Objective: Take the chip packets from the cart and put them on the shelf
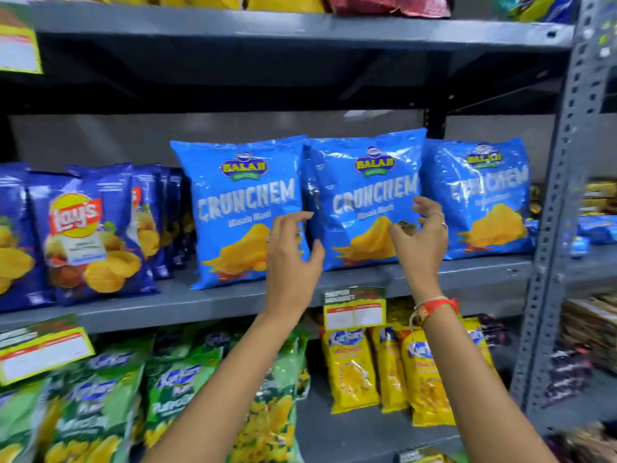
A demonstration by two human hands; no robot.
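Three light-blue Balaji Crunchem chip packets stand upright on the grey middle shelf point(467, 272): a left packet point(233, 195), a middle packet point(360, 182) and a right packet point(484, 195). My left hand point(292, 255) is at the left edge of the middle packet, fingers spread, thumb near its side. My right hand point(422, 235) hovers over the lower right front of the middle packet, fingers curled apart. I cannot tell whether either hand touches it; neither grips it. The cart is out of view.
Dark-blue Lay's packets point(86, 235) fill the shelf's left part. Below are green Kurkure packets point(100, 406) and yellow Kurkure packets point(354, 369), with price tags point(354, 314) on the shelf edge. A perforated grey upright point(554, 228) bounds the right side.
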